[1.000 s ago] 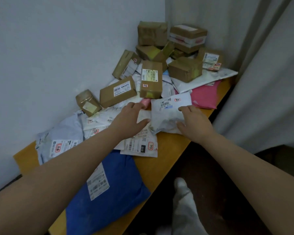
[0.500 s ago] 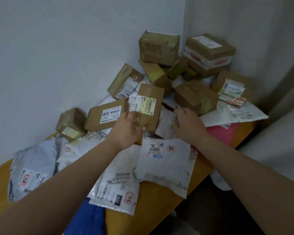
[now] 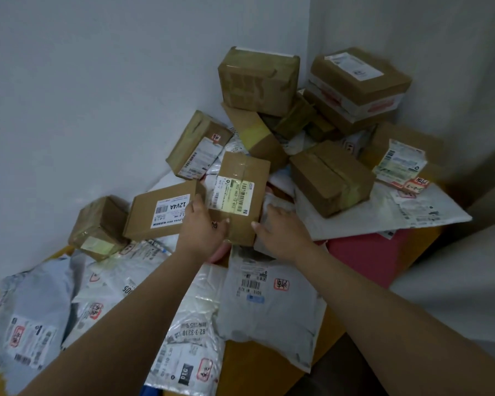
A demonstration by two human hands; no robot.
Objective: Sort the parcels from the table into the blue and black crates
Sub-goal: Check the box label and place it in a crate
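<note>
Item: brown cardboard box with a yellow-and-white barcode label (image 3: 238,195), lying at mid-pile on the yellow wooden surface (image 3: 269,355), gripped at its near end from both sides. Left hand (image 3: 202,228): fingers curled round the near left edge, thumb on top. Right hand (image 3: 280,231): fingers round the near right corner, tips hidden behind the box. Adjacent: flat brown box marked "12V4A" (image 3: 162,212) touching on the left; taped brown box (image 3: 330,177) just right; small taped carton (image 3: 97,227) far left by the white wall (image 3: 97,81); stacked cartons (image 3: 259,80) in the far corner. Near side: white poly mailer with a red stamp (image 3: 269,307) beneath the right forearm, grey mailer (image 3: 30,318) at left, pink mailer (image 3: 366,255) at right. Crates: outside the view. Change since half a second ago: both hands have moved in from just short of the box to clasp it.
</note>
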